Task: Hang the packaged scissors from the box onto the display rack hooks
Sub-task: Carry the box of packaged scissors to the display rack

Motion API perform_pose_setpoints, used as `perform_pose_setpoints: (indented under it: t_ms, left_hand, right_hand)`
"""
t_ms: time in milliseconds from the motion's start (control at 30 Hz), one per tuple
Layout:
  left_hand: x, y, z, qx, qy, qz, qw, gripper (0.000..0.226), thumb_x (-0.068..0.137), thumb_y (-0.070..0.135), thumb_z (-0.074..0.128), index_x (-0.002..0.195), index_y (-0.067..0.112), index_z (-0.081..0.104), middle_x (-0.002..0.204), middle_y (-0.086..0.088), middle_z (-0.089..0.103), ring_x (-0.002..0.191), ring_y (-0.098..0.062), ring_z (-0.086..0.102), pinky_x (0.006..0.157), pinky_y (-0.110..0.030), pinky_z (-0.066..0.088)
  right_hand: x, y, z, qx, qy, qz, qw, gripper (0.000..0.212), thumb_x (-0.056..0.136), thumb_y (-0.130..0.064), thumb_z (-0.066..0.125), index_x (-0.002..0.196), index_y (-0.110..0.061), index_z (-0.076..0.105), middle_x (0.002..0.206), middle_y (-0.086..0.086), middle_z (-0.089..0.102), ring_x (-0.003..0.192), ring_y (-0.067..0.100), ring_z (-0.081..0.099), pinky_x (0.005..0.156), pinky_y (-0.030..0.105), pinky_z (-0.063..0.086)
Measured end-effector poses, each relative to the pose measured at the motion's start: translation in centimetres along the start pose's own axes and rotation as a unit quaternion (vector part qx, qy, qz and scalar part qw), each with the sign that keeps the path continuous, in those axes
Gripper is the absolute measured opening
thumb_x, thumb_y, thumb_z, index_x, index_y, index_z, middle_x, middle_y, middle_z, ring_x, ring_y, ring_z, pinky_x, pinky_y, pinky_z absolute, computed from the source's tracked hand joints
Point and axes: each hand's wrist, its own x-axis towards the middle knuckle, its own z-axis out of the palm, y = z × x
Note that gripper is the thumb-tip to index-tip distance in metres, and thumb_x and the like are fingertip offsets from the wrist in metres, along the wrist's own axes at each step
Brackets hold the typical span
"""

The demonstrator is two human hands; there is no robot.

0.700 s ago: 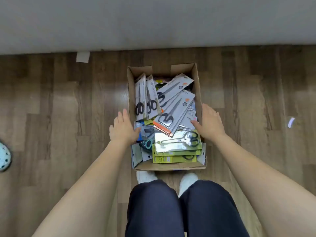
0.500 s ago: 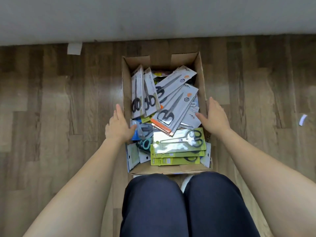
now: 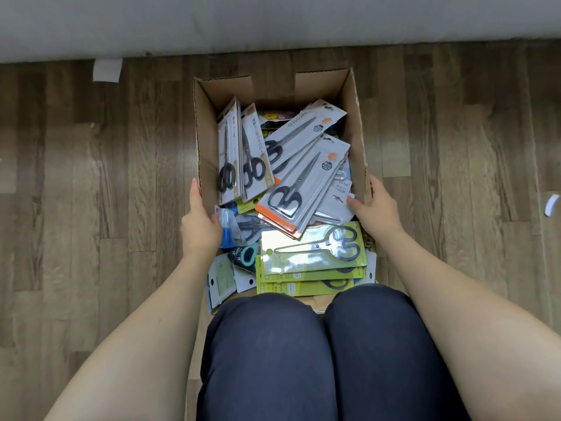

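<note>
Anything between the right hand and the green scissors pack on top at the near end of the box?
Nothing visible. The right hand grips the box wall, and the green pack lies uncovered beside it.

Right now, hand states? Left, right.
Left hand: gripping the cardboard box at its left wall.
Right hand: gripping the right wall.
</note>
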Motion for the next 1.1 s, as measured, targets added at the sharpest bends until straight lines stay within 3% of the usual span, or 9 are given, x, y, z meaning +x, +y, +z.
perform_pose_setpoints:
  t_ms: [67, 133, 200, 400, 733, 800, 867, 933, 1100]
  left_hand:
    - [0.0, 0.0, 0.1, -0.011, 0.009, -0.008, 1.0, 0.073, 0.095, 0.005, 0.046, 0.149, 0.037, 0.008, 0.092, -0.014, 0.056, 0.082, -0.028, 0.056, 0.078, -0.041, 0.047]
    - [-0.1, 0.0, 0.2, -0.009, 0.018, -0.004, 1.0, 0.071, 0.095, 0.004, 0.043, 0.149, 0.037, 0.01, 0.093, -0.014, 0.056, 0.084, -0.028, 0.056, 0.077, -0.039, 0.045]
    - [-0.5, -0.1, 0.2, -0.003, 0.024, 0.005, 1.0, 0.07, 0.096, 0.004, 0.042, 0.149, 0.036, 0.012, 0.088, -0.016, 0.057, 0.079, -0.028, 0.055, 0.072, -0.038, 0.044]
    - [-1.6, 1.1, -1.4, -0.003, 0.021, 0.028, 0.999, 0.069, 0.095, 0.001, 0.041, 0.149, 0.036, 0.015, 0.086, -0.013, 0.055, 0.078, -0.026, 0.055, 0.078, -0.039, 0.047]
    - [-8.8, 9.4, -11.3, 0.01, -0.011, 0.062, 0.998, 0.07, 0.093, 0.002, 0.04, 0.147, 0.04, 0.016, 0.102, -0.007, 0.057, 0.086, -0.023, 0.055, 0.084, -0.033, 0.046]
    - [-11.0, 11.8, -14.0, 0.014, -0.02, 0.067, 0.997, 0.069, 0.094, 0.002, 0.04, 0.147, 0.039, 0.017, 0.111, -0.008, 0.058, 0.091, -0.023, 0.056, 0.087, -0.033, 0.046]
    - [-13.5, 14.3, -16.6, 0.019, -0.026, 0.073, 0.997, 0.064, 0.095, 0.003, 0.04, 0.146, 0.036, 0.022, 0.117, -0.009, 0.058, 0.094, -0.021, 0.055, 0.085, -0.029, 0.043]
    - [-16.0, 16.7, -19.2, 0.023, -0.026, 0.081, 0.996, 0.059, 0.096, 0.004, 0.039, 0.145, 0.032, 0.025, 0.121, -0.009, 0.058, 0.097, -0.02, 0.053, 0.085, -0.028, 0.041]
    - [-21.5, 22.4, -24.7, 0.032, -0.026, 0.114, 0.993, 0.056, 0.097, 0.006, 0.04, 0.145, 0.033, 0.026, 0.12, -0.012, 0.058, 0.097, -0.022, 0.054, 0.084, -0.031, 0.042]
  right_hand:
    - [0.1, 0.1, 0.2, -0.001, 0.02, 0.003, 1.0, 0.046, 0.091, -0.016, 0.059, 0.135, -0.013, 0.047, 0.124, 0.004, 0.06, 0.111, 0.019, 0.056, 0.087, 0.024, 0.043]
    - [0.0, -0.1, 0.3, -0.031, 0.045, 0.003, 0.999, 0.02, 0.092, -0.011, 0.054, 0.111, -0.007, 0.061, 0.103, 0.008, 0.065, 0.09, 0.019, 0.057, 0.065, 0.023, 0.042]
    - [-0.1, -0.3, 0.4, -0.063, 0.076, 0.01, 0.995, 0.014, 0.092, -0.004, 0.047, 0.093, 0.0, 0.06, 0.088, 0.012, 0.061, 0.077, 0.021, 0.051, 0.052, 0.025, 0.034]
    - [-1.6, -2.0, 0.0, -0.078, 0.116, 0.017, 0.99, 0.016, 0.087, 0.005, 0.041, 0.087, 0.006, 0.057, 0.084, 0.018, 0.058, 0.073, 0.023, 0.045, 0.057, 0.027, 0.031]
    - [-11.6, -9.1, -7.7, -0.048, 0.162, 0.067, 0.983, 0.028, 0.083, 0.005, 0.038, 0.063, -0.015, 0.037, 0.063, 0.003, 0.042, 0.063, 0.022, 0.034, 0.05, 0.029, 0.025]
    - [-14.5, -11.3, -10.3, -0.041, 0.166, 0.068, 0.983, 0.028, 0.084, 0.004, 0.04, 0.066, -0.018, 0.043, 0.065, 0.002, 0.047, 0.065, 0.023, 0.039, 0.052, 0.028, 0.03]
    - [-17.4, -13.5, -12.9, -0.022, 0.174, 0.058, 0.983, 0.024, 0.085, 0.002, 0.044, 0.089, -0.014, 0.061, 0.08, 0.009, 0.06, 0.074, 0.025, 0.05, 0.062, 0.028, 0.041]
    - [-20.2, -15.5, -15.4, -0.011, 0.186, 0.056, 0.981, 0.03, 0.087, 0.0, 0.046, 0.107, -0.014, 0.064, 0.09, 0.011, 0.064, 0.08, 0.026, 0.055, 0.068, 0.029, 0.044]
    - [-27.2, -20.0, -21.4, 0.019, 0.216, 0.073, 0.974, 0.03, 0.09, -0.003, 0.042, 0.107, -0.016, 0.063, 0.089, 0.008, 0.061, 0.078, 0.024, 0.052, 0.064, 0.024, 0.037]
